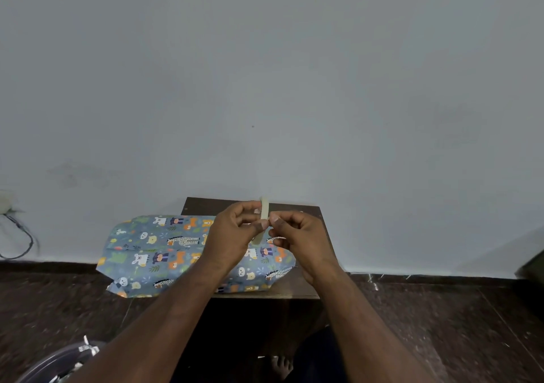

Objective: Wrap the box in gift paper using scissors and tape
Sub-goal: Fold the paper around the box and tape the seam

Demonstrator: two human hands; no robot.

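The box wrapped in blue gift paper (159,253) with cartoon animals lies on a small dark wooden table (306,282), its left end sticking out past the table's edge. Above the box's right part, my left hand (232,235) and my right hand (297,235) meet. Both pinch a pale strip of tape (265,209) that stands roughly upright between the fingertips, one end pointing up, the other hanging toward the paper. Scissors and the tape roll are not in view.
A plain grey wall rises right behind the table. A dark cable (23,235) hangs on the wall at the far left. The floor is dark stone. A round dark object with shiny scraps (70,359) sits at the bottom left. A bare foot (281,366) shows below the table.
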